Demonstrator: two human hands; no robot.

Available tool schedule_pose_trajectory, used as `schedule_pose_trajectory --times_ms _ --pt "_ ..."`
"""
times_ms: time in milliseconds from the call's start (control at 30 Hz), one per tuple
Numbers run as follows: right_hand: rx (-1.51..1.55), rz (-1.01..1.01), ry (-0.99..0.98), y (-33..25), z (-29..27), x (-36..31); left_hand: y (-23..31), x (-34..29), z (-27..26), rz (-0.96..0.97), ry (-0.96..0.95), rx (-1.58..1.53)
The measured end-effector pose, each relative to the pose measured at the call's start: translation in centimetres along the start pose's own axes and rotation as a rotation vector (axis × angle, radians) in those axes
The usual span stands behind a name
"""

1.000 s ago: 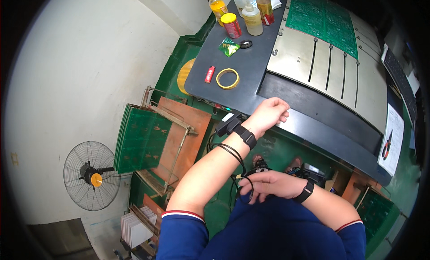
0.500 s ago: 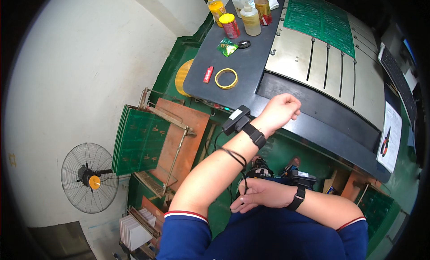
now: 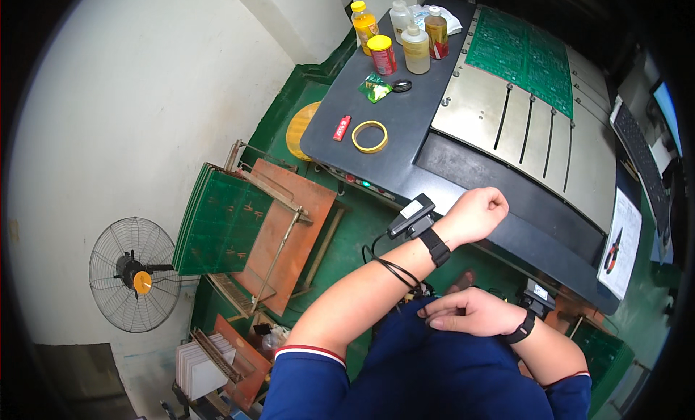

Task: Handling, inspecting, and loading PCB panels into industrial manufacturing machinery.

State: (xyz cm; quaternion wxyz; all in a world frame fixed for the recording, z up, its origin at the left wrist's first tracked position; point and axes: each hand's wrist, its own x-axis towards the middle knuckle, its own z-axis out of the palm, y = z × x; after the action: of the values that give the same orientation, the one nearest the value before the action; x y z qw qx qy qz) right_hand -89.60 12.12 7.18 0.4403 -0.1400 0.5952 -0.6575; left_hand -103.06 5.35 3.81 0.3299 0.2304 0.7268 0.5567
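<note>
My left hand [image 3: 474, 216] is loosely curled into a fist just above the front edge of the dark workbench [image 3: 340, 130], and nothing shows in it. A black wristband [image 3: 436, 248] on that wrist carries a small black device [image 3: 411, 216], and its black cable [image 3: 394, 266] loops over my forearm. In front of my blue shirt [image 3: 434, 369] is my right hand [image 3: 474, 311], its fingers stretched out and no object visible in them. Its wrist has a black band [image 3: 521, 327] and a similar black device [image 3: 537, 297].
Green circuit boards [image 3: 521, 54] lie on a slotted metal plate [image 3: 499, 123]. A yellow tape roll [image 3: 370, 137], red lighter [image 3: 342, 128] and several bottles [image 3: 416, 49] stand left of it. Pliers [image 3: 613, 252] rest on paper at right. Racked green panels [image 3: 221, 221] and a fan [image 3: 135, 274] are leftward.
My left hand has moved down and right in the picture. My right hand has let go of the cable and its fingers are straighter. The whole view has shifted slightly.
</note>
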Motion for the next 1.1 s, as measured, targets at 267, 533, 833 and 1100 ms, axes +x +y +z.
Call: schedule_pose_trajectory --times_ms 267,533,833,1100 --pt "0.277 -0.039 0.06 2.3 1.6 2.7 0.5 0.4 0.2 0.068 0.064 -0.071" --pt "0.04 -0.127 0.021 2.5 2.0 3.7 0.4 0.0 0.9 -0.002 -0.027 -0.148" --pt "0.277 -0.087 0.183 4.3 2.2 4.3 0.4 -0.5 1.6 -0.107 -0.077 -0.292" --pt "0.343 -0.091 0.104 4.2 1.9 4.1 0.8 -0.9 2.6 -0.117 -0.066 -0.398"
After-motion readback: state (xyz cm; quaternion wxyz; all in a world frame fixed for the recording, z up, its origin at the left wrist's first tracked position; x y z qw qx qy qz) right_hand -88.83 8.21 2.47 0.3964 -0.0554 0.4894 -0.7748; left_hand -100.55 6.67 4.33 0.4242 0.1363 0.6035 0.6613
